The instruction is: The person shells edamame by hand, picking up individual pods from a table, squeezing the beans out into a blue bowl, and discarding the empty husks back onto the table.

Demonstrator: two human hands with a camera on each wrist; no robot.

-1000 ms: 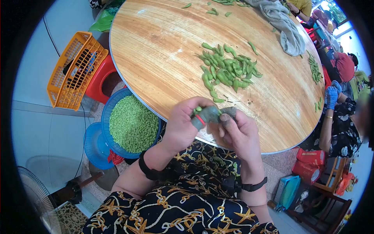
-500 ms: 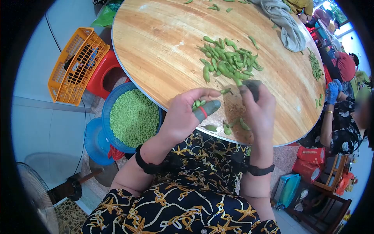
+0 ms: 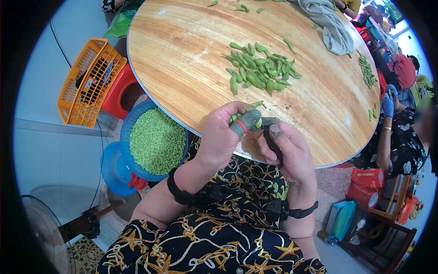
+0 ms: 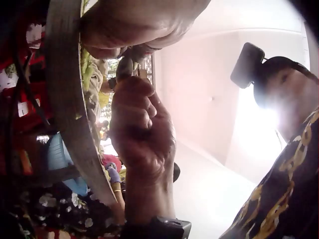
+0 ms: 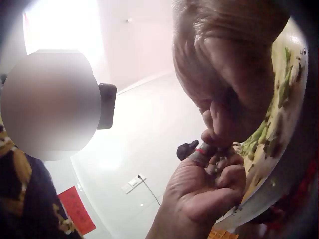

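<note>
My left hand (image 3: pixel 220 137) is raised over the near edge of the round wooden table (image 3: pixel 182 55). Its fingers curl round several shelled edamame beans (image 3: pixel 234 118). A grey-green cover with a red band wraps the left thumb. Against that thumb's tip my right hand (image 3: pixel 294 148), its thumb and forefinger in dark covers, pinches an edamame pod (image 3: pixel 258 123), mostly hidden by the fingers. Both hands meet in the left wrist view, fingertips together. Just beyond them lies a heap of edamame pods (image 3: pixel 260 71) on the table.
Left of the table stands a blue basket (image 3: pixel 125 132) full of shelled beans. Near it are a red stool (image 3: pixel 116 98), an orange crate (image 3: pixel 68 100) and a fan (image 3: pixel 41 233). A grey cloth (image 3: pixel 335 34) lies on the far side; another person sits at right.
Half a second ago my right hand was apart, reaching to the pod heap while the left held beans. The right hand has come back to the left thumb with a pod.
</note>
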